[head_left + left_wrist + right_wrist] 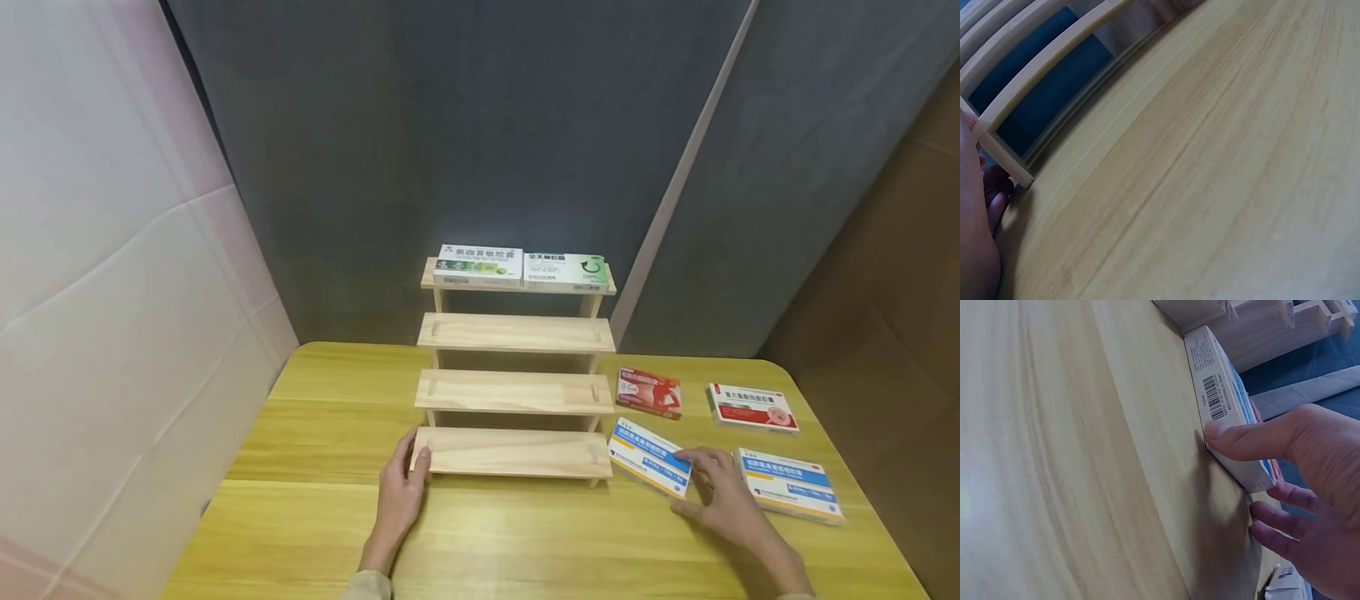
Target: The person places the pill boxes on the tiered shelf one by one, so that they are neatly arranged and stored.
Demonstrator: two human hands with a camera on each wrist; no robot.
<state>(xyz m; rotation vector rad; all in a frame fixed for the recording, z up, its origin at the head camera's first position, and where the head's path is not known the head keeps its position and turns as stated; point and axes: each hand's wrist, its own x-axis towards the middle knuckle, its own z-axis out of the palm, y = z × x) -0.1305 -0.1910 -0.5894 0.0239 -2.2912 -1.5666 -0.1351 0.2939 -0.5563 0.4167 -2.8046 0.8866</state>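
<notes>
A four-step wooden display rack (513, 452) stands on the table. My left hand (399, 492) grips the left end of its lowest step, thumb on top; the left wrist view shows fingers beside the rack's leg (1007, 159). To the right of the rack lies a blue-and-white medicine box (649, 458), slanted, its left end close to the lowest step. My right hand (722, 496) holds this box by its right end. In the right wrist view the thumb (1225, 439) presses its long side near the barcode, with the other fingers around the far corner.
On the top step lie a white-and-green medicine box (478, 265) and another green-and-white one (566, 271), side by side. A red box (648, 392), a white-and-red box (752, 407) and a second blue-and-white box (791, 486) lie on the table at right. A grey curtain (480, 150) hangs behind.
</notes>
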